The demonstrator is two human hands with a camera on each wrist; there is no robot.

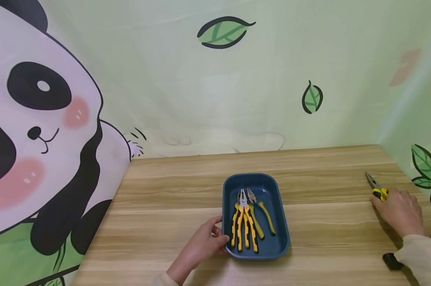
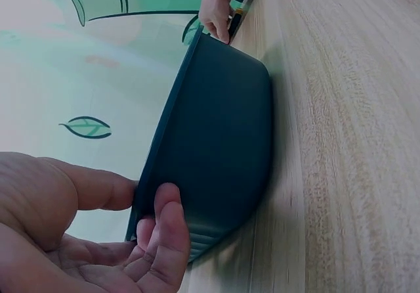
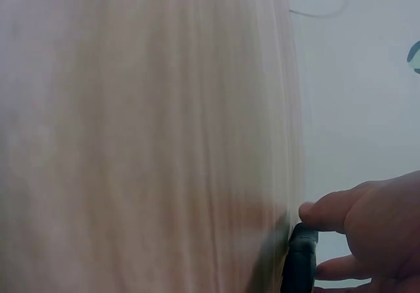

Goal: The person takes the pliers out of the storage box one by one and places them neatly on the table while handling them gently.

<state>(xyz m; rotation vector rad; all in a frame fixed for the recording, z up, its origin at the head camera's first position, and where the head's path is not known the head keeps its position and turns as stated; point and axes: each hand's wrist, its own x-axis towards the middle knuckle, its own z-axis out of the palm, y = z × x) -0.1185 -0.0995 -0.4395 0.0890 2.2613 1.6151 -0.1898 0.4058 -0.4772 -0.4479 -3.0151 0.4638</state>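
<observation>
In the head view my left hand [image 1: 209, 238] pinches the left rim of a dark blue tray [image 1: 283, 238], thumb over the edge. The left wrist view shows its curled fingers [image 2: 172, 240] against the tray's outer wall [image 2: 216, 129]. Inside lie several pliers: yellow-and-black-handled combination pliers [image 1: 243, 200] and a pair with green-and-yellow handles [image 1: 267, 218] spread apart. Far to the right, my right hand [image 1: 401, 210] grips needle-nose pliers [image 1: 374, 182] by their yellow-and-black handles, the jaws pointing away and left. Close by the thumb in the right wrist view shows a black handle end [image 3: 300, 257].
The wooden table [image 1: 326, 230] runs back to a pale green backdrop [image 1: 172, 79] printed with leaves and a large panda [image 1: 58, 139]. A side panel [image 1: 426, 119] borders it on the right. A small black object [image 1: 392, 262] sits at the right sleeve.
</observation>
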